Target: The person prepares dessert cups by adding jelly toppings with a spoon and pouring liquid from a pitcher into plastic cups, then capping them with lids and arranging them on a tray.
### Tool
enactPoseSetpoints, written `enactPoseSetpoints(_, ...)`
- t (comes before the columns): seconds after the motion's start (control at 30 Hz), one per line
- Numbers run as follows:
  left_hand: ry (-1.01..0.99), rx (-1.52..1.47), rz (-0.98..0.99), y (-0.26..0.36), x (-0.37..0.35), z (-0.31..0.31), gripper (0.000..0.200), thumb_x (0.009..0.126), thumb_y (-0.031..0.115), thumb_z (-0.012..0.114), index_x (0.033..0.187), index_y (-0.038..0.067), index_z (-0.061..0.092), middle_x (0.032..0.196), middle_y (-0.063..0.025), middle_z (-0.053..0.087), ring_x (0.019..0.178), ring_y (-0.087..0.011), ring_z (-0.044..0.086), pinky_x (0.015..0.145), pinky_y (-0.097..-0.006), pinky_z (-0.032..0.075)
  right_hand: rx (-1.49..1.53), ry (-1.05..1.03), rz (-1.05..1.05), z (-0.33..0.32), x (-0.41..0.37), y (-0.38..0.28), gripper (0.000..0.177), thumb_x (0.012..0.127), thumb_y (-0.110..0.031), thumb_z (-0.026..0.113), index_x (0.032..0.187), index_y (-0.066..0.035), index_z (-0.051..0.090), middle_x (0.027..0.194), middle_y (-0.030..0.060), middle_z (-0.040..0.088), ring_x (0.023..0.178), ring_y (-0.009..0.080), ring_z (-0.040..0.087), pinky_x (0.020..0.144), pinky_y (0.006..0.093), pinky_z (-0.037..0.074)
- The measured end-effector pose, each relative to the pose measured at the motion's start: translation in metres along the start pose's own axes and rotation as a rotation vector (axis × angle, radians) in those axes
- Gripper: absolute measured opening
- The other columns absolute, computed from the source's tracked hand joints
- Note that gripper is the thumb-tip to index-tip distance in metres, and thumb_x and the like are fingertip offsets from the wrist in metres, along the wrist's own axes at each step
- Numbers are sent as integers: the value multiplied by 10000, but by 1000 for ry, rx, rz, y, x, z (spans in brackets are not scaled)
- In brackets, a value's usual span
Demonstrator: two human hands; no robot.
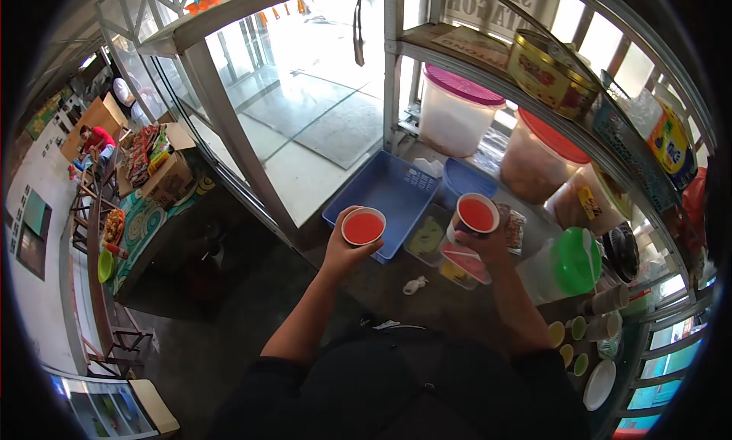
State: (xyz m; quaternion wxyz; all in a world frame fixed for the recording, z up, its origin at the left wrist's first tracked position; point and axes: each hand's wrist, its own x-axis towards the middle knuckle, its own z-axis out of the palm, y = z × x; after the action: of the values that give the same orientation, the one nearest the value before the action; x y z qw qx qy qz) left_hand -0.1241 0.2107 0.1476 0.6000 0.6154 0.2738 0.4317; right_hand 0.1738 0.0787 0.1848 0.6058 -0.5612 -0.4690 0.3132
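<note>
My left hand point(345, 249) is wrapped round a paper cup of red drink point(363, 226), held upright over the near left part of a blue plastic basket point(356, 183). To the right, my right hand point(489, 244) grips a second cup of red drink point(476, 213), also upright, its outside partly dark. Below and beside that cup are clear food containers point(426, 236) and one with a pink lid point(467, 262). A blue tub point(465, 182) stands just behind it. The fingers on the far sides of both cups are partly hidden.
Large lidded tubs point(459, 112) line the back of the counter under a shelf point(488, 66) bearing tins. A green-lidded container point(573, 261) and several stacked cups point(608, 299) stand at right. On the left, a patterned table point(149, 223) carries a cardboard box point(169, 182); people are farther back.
</note>
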Motion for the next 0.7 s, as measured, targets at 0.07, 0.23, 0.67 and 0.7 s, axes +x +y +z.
enactPoseSetpoints(0.07, 4, -48, -32, -7, 19, -11, 848, 723, 134, 918, 1411, 57, 429, 1269, -77, 597, 1190, -169, 588, 1011, -347, 493, 45, -8, -49, 26, 32, 20, 708, 718, -151, 933, 1305, -28, 556, 1170, 42, 656, 1075, 128, 621, 961, 309, 505)
enactPoseSetpoints(0.23, 22, 39, -18, -34, 64, -33, 894, 691, 224, 949, 1409, 31, 452, 1344, -108, 548, 1256, -211, 563, 1065, -363, 463, 117, 74, -116, 84, 94, 62, 691, 724, -140, 928, 1287, -27, 543, 1155, 46, 653, 1058, 123, 619, 955, 303, 504)
enactPoseSetpoints(0.67, -68, 314, -57, -94, 115, -52, 849, 621, 325, 950, 1322, 42, 562, 1272, -132, 621, 1201, -281, 609, 1051, -392, 469, -39, 184, -97, 158, 187, 172, 661, 723, -186, 920, 1247, -34, 547, 1152, 101, 640, 1071, 230, 634, 949, 352, 507)
enactPoseSetpoints(0.7, -84, 331, -83, -92, 117, -53, 845, 621, 322, 945, 1320, 43, 561, 1273, -137, 621, 1199, -284, 612, 1049, -389, 472, -124, 194, -116, 160, 193, 180, 658, 711, -196, 924, 1235, -37, 559, 1155, 109, 640, 1074, 251, 637, 945, 361, 508)
